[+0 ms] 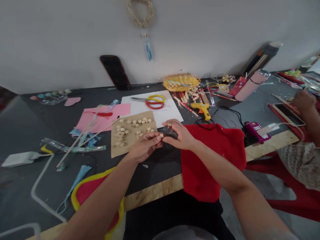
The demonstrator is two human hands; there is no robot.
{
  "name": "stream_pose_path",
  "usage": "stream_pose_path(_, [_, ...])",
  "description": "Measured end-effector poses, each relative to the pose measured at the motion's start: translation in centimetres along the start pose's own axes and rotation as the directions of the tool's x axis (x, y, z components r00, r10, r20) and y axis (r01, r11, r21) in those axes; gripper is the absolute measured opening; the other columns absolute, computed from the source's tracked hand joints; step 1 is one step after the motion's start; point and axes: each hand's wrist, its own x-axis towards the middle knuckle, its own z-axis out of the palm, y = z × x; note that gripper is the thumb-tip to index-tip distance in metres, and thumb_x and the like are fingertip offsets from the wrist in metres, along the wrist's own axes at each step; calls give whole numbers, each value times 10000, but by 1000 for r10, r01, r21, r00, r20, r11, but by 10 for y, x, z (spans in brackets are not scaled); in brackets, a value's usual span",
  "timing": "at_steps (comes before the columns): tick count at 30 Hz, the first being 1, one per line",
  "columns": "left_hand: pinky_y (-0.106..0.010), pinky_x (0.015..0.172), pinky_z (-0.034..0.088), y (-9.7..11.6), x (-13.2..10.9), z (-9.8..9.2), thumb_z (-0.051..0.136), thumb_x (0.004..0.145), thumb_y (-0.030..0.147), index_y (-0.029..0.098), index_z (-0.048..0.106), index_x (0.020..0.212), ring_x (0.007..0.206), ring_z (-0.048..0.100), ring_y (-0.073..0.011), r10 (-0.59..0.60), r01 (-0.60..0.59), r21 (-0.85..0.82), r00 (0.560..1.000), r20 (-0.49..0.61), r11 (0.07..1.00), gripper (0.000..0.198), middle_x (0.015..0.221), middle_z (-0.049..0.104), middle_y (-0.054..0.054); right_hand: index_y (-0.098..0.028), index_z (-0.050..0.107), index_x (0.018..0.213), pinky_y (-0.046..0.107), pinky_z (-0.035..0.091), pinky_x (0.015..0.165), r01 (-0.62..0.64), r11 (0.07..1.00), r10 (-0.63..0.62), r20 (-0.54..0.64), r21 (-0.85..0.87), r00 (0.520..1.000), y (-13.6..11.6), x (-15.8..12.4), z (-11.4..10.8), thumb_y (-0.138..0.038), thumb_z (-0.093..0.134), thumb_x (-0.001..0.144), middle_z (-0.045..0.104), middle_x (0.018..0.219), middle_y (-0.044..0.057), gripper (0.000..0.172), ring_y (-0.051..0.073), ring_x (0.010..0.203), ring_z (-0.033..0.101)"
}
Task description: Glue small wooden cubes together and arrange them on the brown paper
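Note:
My left hand (146,145) is closed, pinching a small cream-coloured piece (161,135) between thumb and fingers just above the dark table. Facing it from the right is my right hand (180,135), its thumb close to the piece and its fingers apart. I cannot tell whether that thumb touches the piece. Beside my left hand lies a sheet of brown paper (117,146) bearing several similar small cream pieces (121,131). A red cloth (212,156) is spread under my right forearm and hangs over the table edge.
Scissors (152,101) lie on white paper (172,115). Behind are a yellow basket (181,87) and a yellow glue gun (202,108) with a black cord. A phone (116,73) leans on the wall. Pink felt (87,121) and sticks lie left; another person's hand (303,100) is right.

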Motion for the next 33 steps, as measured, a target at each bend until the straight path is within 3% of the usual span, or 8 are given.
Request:
stream_pose_path(3, [-184,621,489,-1,1,0,877,595,306,130,758,818,636,591,-82,-23,23,-6,1000,-6,1000,308,727,691,-35,-192,489,1246,349,534,780,-13,998,13,2,62,1000,-6,-5,10,-433,640,845,574,1159,135,491,235,1065,553])
stream_pose_path(6, [-191,606,466,-3,3,0,860,623,322,123,756,833,619,566,-77,-20,20,-7,1000,5,1000,307,727,676,-36,-190,532,1170,322,539,738,-32,997,34,-30,68,999,-7,-8,10,-346,630,861,609,1082,115,360,217,1021,582])
stream_pose_path(14, [-200,594,434,-4,3,0,826,677,322,116,744,815,607,536,-82,-20,20,23,1000,23,1000,261,661,626,-22,-215,634,983,347,551,817,-22,1000,21,-91,-13,996,-10,-7,9,-263,590,896,653,970,82,108,190,962,618])
stream_pose_path(20, [-179,561,421,-1,2,4,835,661,317,133,711,846,584,526,-64,12,-10,47,999,-45,999,288,697,614,0,-215,641,972,373,542,832,39,987,-51,-76,-153,996,-6,-4,8,-254,576,911,667,966,82,97,197,947,614])
stream_pose_path(29, [-198,545,415,3,-1,4,813,683,369,122,720,780,552,515,-81,17,-16,91,1000,-10,996,281,593,587,-8,-212,642,986,372,539,842,125,958,-138,-32,-256,990,-4,-3,6,-272,558,920,669,961,89,123,201,944,622])
stream_pose_path(33, [-199,539,414,2,1,2,824,672,348,125,734,774,557,514,-83,5,-4,92,1000,-9,996,262,589,591,-10,-214,645,1012,377,543,834,134,965,-139,-5,-224,990,-2,-3,5,-296,549,930,673,952,93,150,205,940,621])
